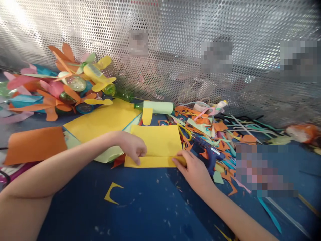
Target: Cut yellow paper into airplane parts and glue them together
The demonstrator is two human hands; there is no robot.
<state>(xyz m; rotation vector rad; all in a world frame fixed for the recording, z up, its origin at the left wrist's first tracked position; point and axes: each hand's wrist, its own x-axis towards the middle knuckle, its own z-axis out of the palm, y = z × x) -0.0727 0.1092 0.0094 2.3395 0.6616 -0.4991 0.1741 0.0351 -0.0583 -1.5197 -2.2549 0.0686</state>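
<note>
Bare left forearm [50, 174] slanting in over a broad blue table [140, 214]. Along the table's far edge, a perforated silvery metal screen [180, 23]. Toward the far left corner, a heap of plastic bottles with coloured paper petals [56, 87]; beside it, nearer, a large yellow paper sheet [100, 118]. Mid-table, under both hands, a smaller rectangular yellow sheet [157, 140], with a narrow strip folded over along its near edge. Left hand [134, 145] curled, fingertip on the strip by the near left corner; cannot tell whether also gripping. Right hand [195, 169] pinching the strip's right end, thumb on top. Just past the sheet's far edge, a green bottle wrapped in pale green paper [160, 107]; off its right edge, a dark blue glue gun [213, 155]. Smallest, a C-shaped yellow paper scrap [109, 194], nearer and leftward. Apparently in hand: folding and creasing the strip. Judging by the raised right end, calling next for even pressure along the crease, strip kept parallel to the edge.
</note>
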